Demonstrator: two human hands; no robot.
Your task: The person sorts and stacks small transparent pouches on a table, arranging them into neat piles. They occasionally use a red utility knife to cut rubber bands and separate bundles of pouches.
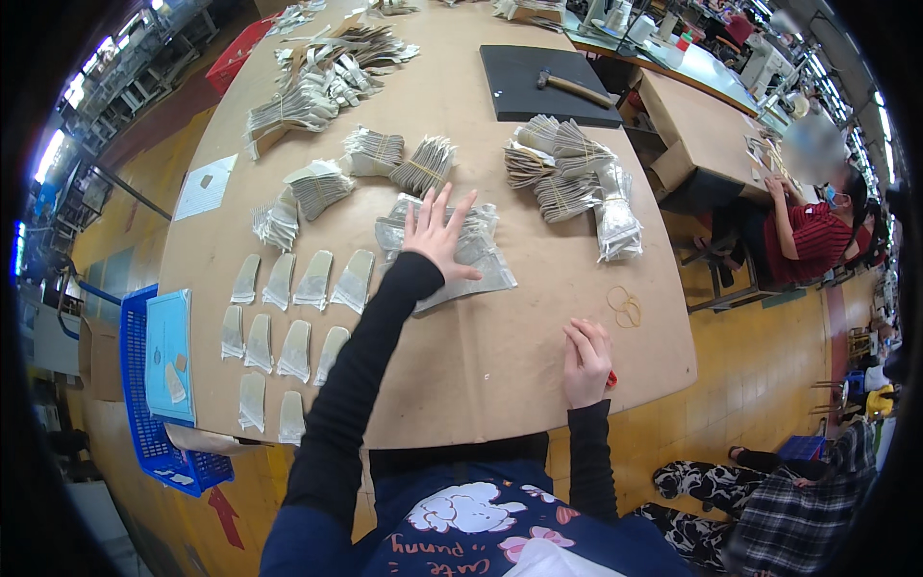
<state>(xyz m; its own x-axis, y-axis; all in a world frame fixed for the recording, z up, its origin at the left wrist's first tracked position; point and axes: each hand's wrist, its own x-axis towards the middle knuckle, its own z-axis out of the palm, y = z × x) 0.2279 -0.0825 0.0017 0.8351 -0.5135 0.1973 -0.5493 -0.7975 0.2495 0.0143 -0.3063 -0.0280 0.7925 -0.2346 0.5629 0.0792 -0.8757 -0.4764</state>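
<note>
Meanwhile left hand (438,236) lies splayed on clear bags (452,252) of pieces, right hand (586,361) curled shut

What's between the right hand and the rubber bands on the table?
Nothing: in the head view only bare brown tabletop separates the right hand from the rubber bands.

Bare tabletop (481,365) runs across the lower centre of the frame, between the rows of flat pale pieces (288,337) at lower left and the rubber bands (625,308) at right. Toward the upper half, clear bags (461,255), tied bundles (562,168) and a black mat (538,82) crowd the surface, leaving narrow lanes.
</note>
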